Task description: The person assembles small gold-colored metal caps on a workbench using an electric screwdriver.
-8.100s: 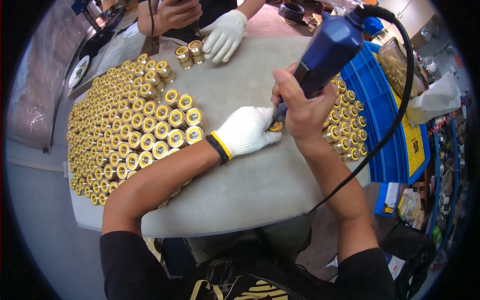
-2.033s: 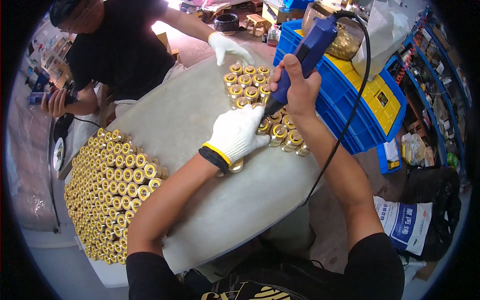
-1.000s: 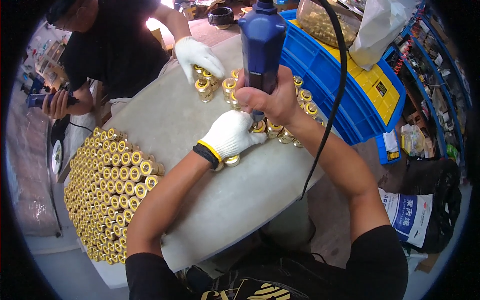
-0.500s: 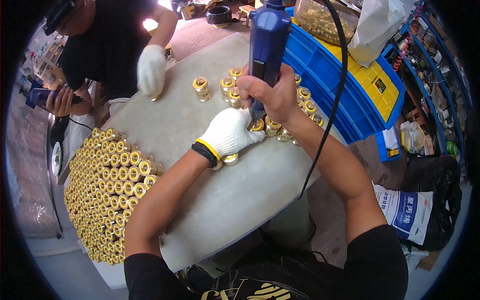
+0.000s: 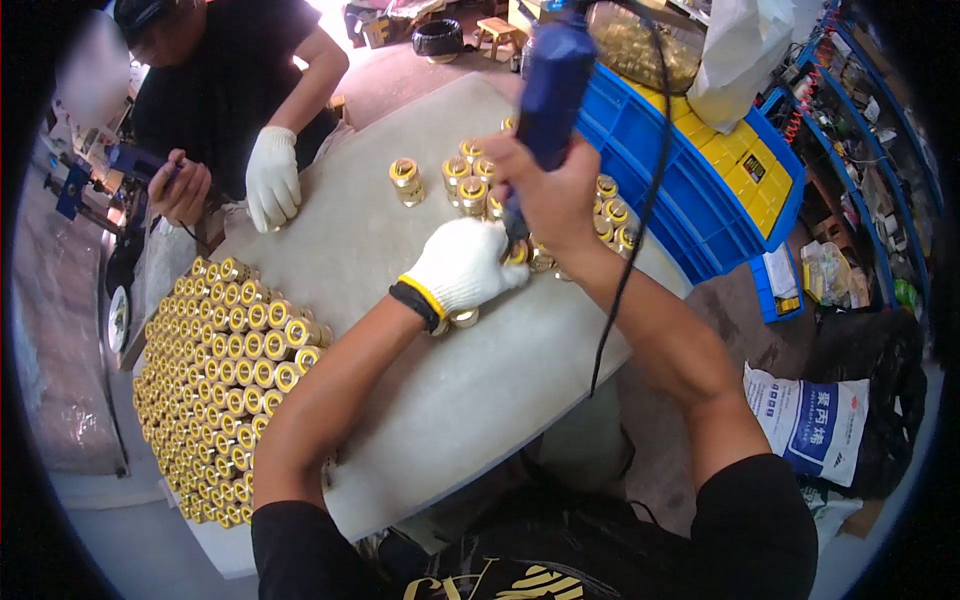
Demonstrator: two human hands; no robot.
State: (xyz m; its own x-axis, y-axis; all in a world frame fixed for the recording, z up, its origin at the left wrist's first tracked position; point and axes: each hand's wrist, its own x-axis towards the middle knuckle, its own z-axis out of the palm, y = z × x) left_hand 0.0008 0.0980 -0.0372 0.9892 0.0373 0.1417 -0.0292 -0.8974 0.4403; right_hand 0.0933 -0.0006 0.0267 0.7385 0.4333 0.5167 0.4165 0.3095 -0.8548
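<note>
My right hand [image 5: 555, 195], bare, is wrapped round a dark blue handheld power tool [image 5: 553, 95], which is blurred and leans slightly right. Its narrow lower end points down at a brass cylindrical fitting [image 5: 517, 253] with a yellow ring on top; whether they touch is hard to see. My left hand [image 5: 458, 265], in a white knit glove, has its fingers closed around that fitting on the table. More brass fittings [image 5: 472, 190] stand upright just beyond my hands, and others are partly hidden behind my right wrist. Close to my left wrist stands another fitting [image 5: 464, 317].
A large block of stacked brass fittings [image 5: 235, 345] covers the left of the grey table [image 5: 480, 400]. Across it, a co-worker's gloved hand [image 5: 273, 180] rests near the edge. Blue crates [image 5: 640, 150] border the right side. The tool's black cable [image 5: 640, 240] hangs past my right forearm.
The power tool and my right hand have shifted slightly right, the tool leaning more. My left hand stays nearly in place. The co-worker's gloved hand has moved left and down, and no fitting shows under it.
</note>
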